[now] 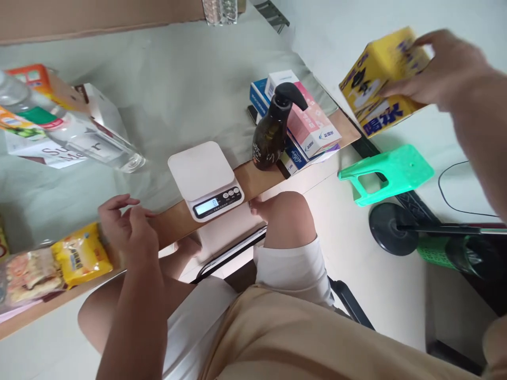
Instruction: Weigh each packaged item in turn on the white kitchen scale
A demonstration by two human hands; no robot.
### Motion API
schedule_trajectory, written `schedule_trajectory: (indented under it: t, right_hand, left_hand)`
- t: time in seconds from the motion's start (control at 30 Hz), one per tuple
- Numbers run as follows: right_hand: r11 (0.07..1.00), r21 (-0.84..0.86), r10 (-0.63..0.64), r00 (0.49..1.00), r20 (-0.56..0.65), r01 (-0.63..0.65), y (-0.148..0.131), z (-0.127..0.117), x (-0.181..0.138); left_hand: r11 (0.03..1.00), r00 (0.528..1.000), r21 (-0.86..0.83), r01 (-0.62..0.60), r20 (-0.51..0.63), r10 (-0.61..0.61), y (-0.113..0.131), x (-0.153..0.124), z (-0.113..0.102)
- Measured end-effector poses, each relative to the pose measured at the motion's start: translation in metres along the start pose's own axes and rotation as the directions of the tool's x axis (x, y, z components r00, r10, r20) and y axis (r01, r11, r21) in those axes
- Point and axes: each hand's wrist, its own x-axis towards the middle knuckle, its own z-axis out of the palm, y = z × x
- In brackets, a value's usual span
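Yellow box (369, 87), upper right of head view, tilted. Right hand (446, 68) spans it, thumb and fingers parted by box's width. Left hand (132, 227), left of centre, loosely half-curled, nothing visible in grasp. Best: steady grip, box clear of pump bottle (270, 138), left fingers off scale (204, 171).

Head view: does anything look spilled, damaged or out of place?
Nothing looks spilled or damaged. Slightly odd: the white scale sits right at the near edge of the table, so it might get knocked. The yellow box off to the side is in the right hand.
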Motion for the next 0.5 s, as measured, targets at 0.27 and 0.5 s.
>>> schedule_trajectory:
  t: [0.27, 0.5]
  right_hand:
    - [0.993, 0.015, 0.114, 0.969, 0.219, -0.120, -0.002, 0.077, 0.021]
    - [0.998, 0.035, 0.043, 0.963, 0.267, -0.055, -0.015, 0.094, 0.017]
  left_hand:
    - [0.980, 0.999, 0.195, 0.026, -0.041, -0.018, 0.016, -0.007, 0.010]
    - [0.975, 0.997, 0.222, 0.024, -0.076, -0.007, 0.020, -0.006, 0.017]
